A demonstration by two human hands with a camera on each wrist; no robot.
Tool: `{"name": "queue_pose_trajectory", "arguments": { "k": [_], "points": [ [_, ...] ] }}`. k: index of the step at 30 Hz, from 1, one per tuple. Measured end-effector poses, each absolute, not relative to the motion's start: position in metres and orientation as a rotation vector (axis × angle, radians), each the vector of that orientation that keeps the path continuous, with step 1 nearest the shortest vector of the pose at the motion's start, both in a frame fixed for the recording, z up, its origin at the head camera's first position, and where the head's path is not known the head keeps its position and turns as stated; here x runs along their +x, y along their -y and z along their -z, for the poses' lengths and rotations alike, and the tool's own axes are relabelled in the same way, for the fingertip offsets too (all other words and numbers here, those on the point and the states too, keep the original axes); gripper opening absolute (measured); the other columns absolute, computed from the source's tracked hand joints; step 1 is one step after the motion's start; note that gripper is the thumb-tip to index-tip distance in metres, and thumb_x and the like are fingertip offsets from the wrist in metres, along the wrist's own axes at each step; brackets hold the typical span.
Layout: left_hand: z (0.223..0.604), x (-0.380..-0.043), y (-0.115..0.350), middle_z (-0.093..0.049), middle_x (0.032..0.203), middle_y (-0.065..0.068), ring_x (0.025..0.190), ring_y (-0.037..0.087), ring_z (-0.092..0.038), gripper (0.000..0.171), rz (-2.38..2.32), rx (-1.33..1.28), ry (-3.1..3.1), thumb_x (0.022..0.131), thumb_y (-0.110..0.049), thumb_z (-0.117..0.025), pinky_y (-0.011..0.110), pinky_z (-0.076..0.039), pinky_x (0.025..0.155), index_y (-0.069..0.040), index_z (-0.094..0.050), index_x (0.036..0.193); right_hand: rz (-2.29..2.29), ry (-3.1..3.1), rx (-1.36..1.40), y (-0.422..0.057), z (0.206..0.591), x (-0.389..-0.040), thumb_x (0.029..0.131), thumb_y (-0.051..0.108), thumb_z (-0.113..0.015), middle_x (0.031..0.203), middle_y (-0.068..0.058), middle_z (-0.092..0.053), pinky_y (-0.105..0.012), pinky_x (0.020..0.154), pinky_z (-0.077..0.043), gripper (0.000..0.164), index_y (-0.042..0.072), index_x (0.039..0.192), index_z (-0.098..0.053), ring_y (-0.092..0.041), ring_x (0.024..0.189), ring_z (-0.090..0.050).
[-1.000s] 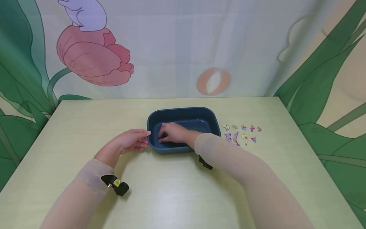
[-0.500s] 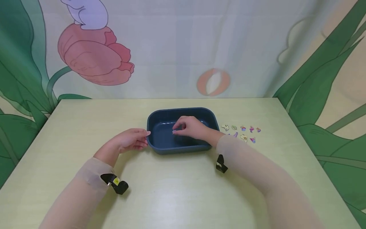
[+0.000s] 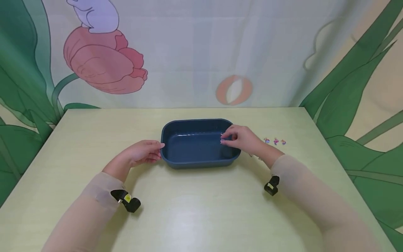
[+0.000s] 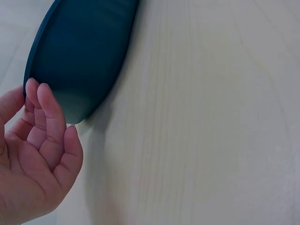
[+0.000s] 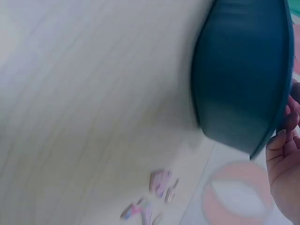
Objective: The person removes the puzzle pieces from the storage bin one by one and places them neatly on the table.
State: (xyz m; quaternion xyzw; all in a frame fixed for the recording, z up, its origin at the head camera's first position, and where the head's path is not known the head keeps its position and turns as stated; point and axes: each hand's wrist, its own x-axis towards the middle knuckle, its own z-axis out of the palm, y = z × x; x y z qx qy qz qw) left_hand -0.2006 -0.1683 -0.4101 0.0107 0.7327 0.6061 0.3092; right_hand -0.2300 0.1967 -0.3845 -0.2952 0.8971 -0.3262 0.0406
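A dark blue rectangular basin (image 3: 201,162) with rounded corners stands on the table. At its left end my left hand (image 3: 145,152) grips the rim between thumb and fingers; in the left wrist view the fingertips of the left hand (image 4: 40,150) lie against the basin's outer wall. My right hand (image 3: 244,140) is over the basin's right end, thumb and forefinger pinching a small pinkish-white piece (image 3: 221,140). Its exact kind is too small to tell. In the right wrist view the right hand (image 5: 285,173) is partly cut off at the edge.
Several small colourful cut-out pieces (image 3: 276,141) lie on the table (image 3: 189,210) right of the basin, some hidden behind my right hand and wrist. A printed curtain (image 3: 176,52) hangs behind the table's far edge.
My right hand has risen from the basin's floor and moved right to its right end, a small piece between its fingertips. My left hand has stayed on the left rim.
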Motion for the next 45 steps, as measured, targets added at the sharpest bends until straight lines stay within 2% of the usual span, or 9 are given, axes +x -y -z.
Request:
{"name": "queue_pose_trajectory", "arguments": {
  "k": [7,15,22,28,33,40,45],
  "points": [
    [0.412,-0.202,0.166,-0.058,0.073,0.002,0.072,0.017,-0.057,0.024,-1.618,0.001,-1.929,0.098,-0.026,-0.05,0.03,-0.049,0.074,-0.009,-0.056,0.082,0.981,-2.799,-0.759,-0.225,0.378,-0.225,0.084,0.018,-0.071,0.093,-0.003,-0.059,-0.026,0.054,-0.042,0.016,0.008,0.096,-0.07,-0.019,0.058,-0.049],
    [0.411,-0.206,0.167,-0.058,0.074,0.002,0.073,0.018,-0.057,0.026,-1.62,0.031,-1.942,0.097,-0.029,-0.05,0.031,-0.048,0.076,-0.007,-0.056,0.084,0.943,-2.889,-0.666,-0.263,0.384,-0.226,0.083,0.015,-0.072,0.091,-0.003,-0.06,-0.026,0.056,-0.042,0.018,0.006,0.098,-0.07,-0.018,0.068,-0.048],
    [0.41,-0.204,0.171,-0.057,0.075,0.003,0.074,0.019,-0.057,0.026,-1.625,0.036,-1.955,0.098,-0.028,-0.049,0.031,-0.048,0.077,-0.01,-0.056,0.08,0.886,-2.904,-0.495,-0.282,0.387,-0.225,0.085,0.017,-0.07,0.096,-0.005,-0.059,-0.027,0.058,-0.042,0.021,0.007,0.103,-0.069,-0.021,0.075,-0.048],
    [0.408,-0.202,0.173,-0.057,0.075,0.004,0.074,0.019,-0.056,0.026,-1.64,0.034,-1.968,0.098,-0.027,-0.049,0.03,-0.048,0.076,-0.006,-0.055,0.084,0.884,-2.941,-0.45,-0.305,0.386,-0.222,0.087,0.02,-0.068,0.097,-0.007,-0.059,-0.028,0.055,-0.042,0.022,0.005,0.103,-0.068,-0.022,0.074,-0.047],
    [0.41,-0.201,0.174,-0.058,0.076,0.004,0.075,0.019,-0.057,0.026,-1.651,0.023,-1.976,0.098,-0.027,-0.049,0.03,-0.048,0.077,-0.003,-0.054,0.089,0.875,-2.942,-0.379,-0.323,0.391,-0.22,0.086,0.018,-0.069,0.097,-0.009,-0.061,-0.028,0.059,-0.041,0.022,0.004,0.102,-0.068,-0.022,0.076,-0.047],
    [0.412,-0.201,0.174,-0.059,0.077,0.004,0.077,0.02,-0.057,0.03,-1.645,0.012,-2.006,0.097,-0.03,-0.051,0.029,-0.048,0.077,0.0,-0.054,0.093,0.819,-2.902,-0.19,-0.354,0.403,-0.22,0.087,0.024,-0.067,0.103,-0.014,-0.06,-0.031,0.065,-0.041,0.031,0.001,0.109,-0.066,-0.025,0.084,-0.047],
    [0.411,-0.201,0.174,-0.059,0.077,0.004,0.077,0.02,-0.057,0.031,-1.65,0.019,-2.0,0.097,-0.031,-0.051,0.03,-0.048,0.078,-0.001,-0.055,0.092,0.81,-2.902,-0.125,-0.373,0.412,-0.221,0.087,0.023,-0.067,0.104,-0.016,-0.06,-0.031,0.063,-0.042,0.033,-0.002,0.109,-0.065,-0.025,0.084,-0.048]
  ]
}}
